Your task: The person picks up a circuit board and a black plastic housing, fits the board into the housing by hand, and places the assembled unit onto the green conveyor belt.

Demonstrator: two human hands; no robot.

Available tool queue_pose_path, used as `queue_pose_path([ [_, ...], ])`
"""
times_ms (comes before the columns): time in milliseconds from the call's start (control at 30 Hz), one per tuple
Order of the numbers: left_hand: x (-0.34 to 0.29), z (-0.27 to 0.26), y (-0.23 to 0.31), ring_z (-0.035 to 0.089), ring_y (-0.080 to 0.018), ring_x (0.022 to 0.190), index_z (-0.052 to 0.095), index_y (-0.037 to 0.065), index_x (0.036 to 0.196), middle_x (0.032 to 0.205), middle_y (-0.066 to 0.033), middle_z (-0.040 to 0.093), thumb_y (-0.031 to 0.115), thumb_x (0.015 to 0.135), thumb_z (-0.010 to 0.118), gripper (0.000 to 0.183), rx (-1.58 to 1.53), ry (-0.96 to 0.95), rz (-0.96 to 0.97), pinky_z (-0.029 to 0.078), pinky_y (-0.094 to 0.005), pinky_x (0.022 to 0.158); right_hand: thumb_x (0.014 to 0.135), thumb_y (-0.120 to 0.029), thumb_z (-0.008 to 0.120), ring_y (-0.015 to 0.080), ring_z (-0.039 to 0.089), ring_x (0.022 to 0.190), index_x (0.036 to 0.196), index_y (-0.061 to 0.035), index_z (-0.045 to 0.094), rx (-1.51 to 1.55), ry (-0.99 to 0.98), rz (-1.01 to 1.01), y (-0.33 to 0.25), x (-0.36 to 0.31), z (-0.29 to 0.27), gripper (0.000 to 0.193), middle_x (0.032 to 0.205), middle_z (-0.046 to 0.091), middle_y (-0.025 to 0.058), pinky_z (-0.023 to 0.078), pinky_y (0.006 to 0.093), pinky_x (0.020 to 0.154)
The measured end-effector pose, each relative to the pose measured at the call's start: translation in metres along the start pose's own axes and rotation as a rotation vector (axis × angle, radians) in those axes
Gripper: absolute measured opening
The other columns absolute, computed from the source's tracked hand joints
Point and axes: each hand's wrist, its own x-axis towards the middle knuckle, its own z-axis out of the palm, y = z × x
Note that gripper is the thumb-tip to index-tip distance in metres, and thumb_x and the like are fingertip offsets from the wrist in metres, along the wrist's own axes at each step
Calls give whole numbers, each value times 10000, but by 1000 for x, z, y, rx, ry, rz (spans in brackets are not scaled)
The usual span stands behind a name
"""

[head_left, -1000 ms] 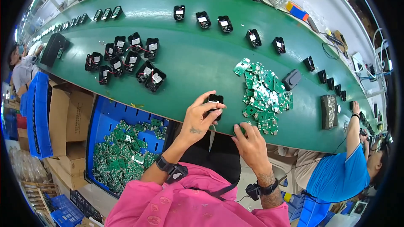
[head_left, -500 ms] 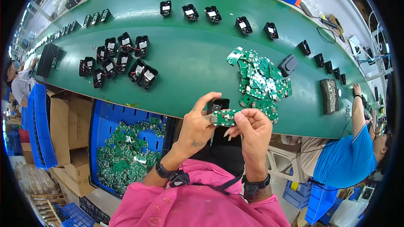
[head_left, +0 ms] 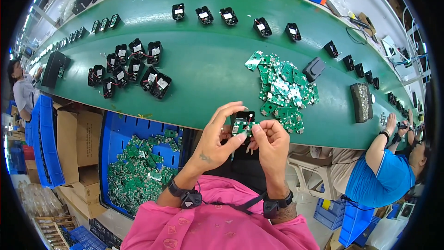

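Note:
Just past the table's front edge, my left hand [head_left: 213, 140] is closed around a small open black plastic case [head_left: 249, 115], with its thumb on a green circuit board [head_left: 240, 128]. The board lies against the near side of the case's opening, and a short red wire shows above it. My right hand [head_left: 272, 147] pinches the board's right end between thumb and fingers. Beyond my hands, a loose pile of similar green circuit boards [head_left: 283, 85] lies on the table. A closed black case [head_left: 314, 69] rests at the pile's right side.
Several wired black cases [head_left: 134, 68] cluster on the green table [head_left: 199, 76] at left, with more in a row along the far side. A blue bin [head_left: 121, 127] of boards stands below the front edge. A dark block [head_left: 360, 103] and a co-worker in blue [head_left: 384, 176] are at right.
My left thumb has come onto the board, and my right hand has shifted left with it toward the case. A red wire now shows. The co-worker's hands at right have moved.

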Motion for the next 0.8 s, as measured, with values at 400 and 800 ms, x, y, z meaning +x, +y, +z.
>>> queue_pose_path([
  [400, -9, 14, 11, 622, -145, 912, 502, 53, 1379, 1195, -117, 622, 62, 935, 626, 461, 173, -8, -99, 515, -294, 765, 851, -26, 747, 86, 529, 624, 981, -11, 678, -574, 126, -714, -6, -11, -4, 148, 779, 608, 30, 413, 237, 536],
  [800, -16, 25, 19, 644, -155, 782, 558, 66, 1364, 1104, -138, 670, 20, 905, 633, 468, 348, 42, 7, 535, -297, 704, 855, 17, 703, 98, 515, 658, 913, 2, 685, -379, -9, -549, -3, -10, 4, 62, 775, 587, 38, 390, 239, 566],
])
